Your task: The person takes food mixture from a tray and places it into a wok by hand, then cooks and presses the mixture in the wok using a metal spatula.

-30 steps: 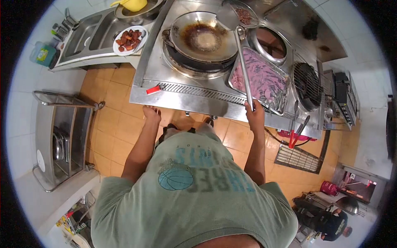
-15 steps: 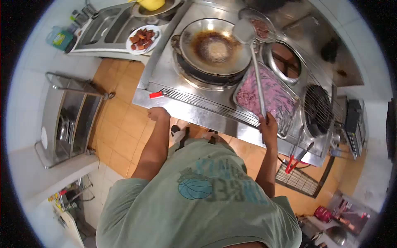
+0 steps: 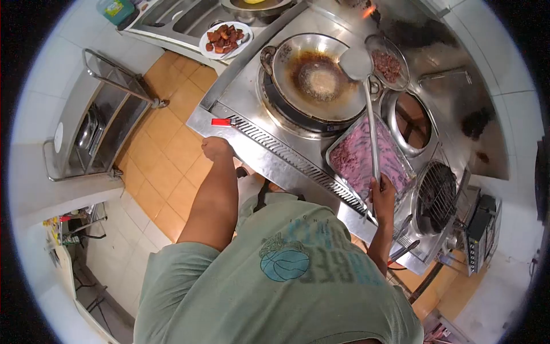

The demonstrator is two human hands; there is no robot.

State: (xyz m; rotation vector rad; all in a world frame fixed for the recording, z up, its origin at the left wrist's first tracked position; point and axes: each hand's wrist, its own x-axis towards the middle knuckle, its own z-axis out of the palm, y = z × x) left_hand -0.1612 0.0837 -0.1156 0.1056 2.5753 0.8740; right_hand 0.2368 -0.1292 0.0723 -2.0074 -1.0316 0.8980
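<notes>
My right hand [image 3: 382, 194] is wrapped round the long metal handle of a wok ladle [image 3: 356, 64]. Its round bowl hangs over the right rim of a wok [image 3: 312, 106], which sits on the burner with brown, oily residue in its bottom. My left hand [image 3: 217, 148] is closed in a fist at the stove's front edge; what its fingers grip, if anything, is hidden. A red lighter [image 3: 222, 122] lies on the ledge just above that hand. Beneath the ladle handle is a tray [image 3: 329, 156] of pinkish minced-looking food, partly under shiny plastic.
A strainer [image 3: 405, 54] with reddish-brown bits and a round metal pot [image 3: 389, 121] with brown contents stand right of the wok. A wire rack [image 3: 450, 186] covers a dark round burner. A plate [image 3: 207, 51] of browned chunks sits by the sink [image 3: 197, 22]. A steel trolley [image 3: 123, 129] stands left.
The view has shifted, with the stove lower and further right in it. My right hand still grips the ladle; my left stays closed at the edge. An orange glow now shows on the back panel.
</notes>
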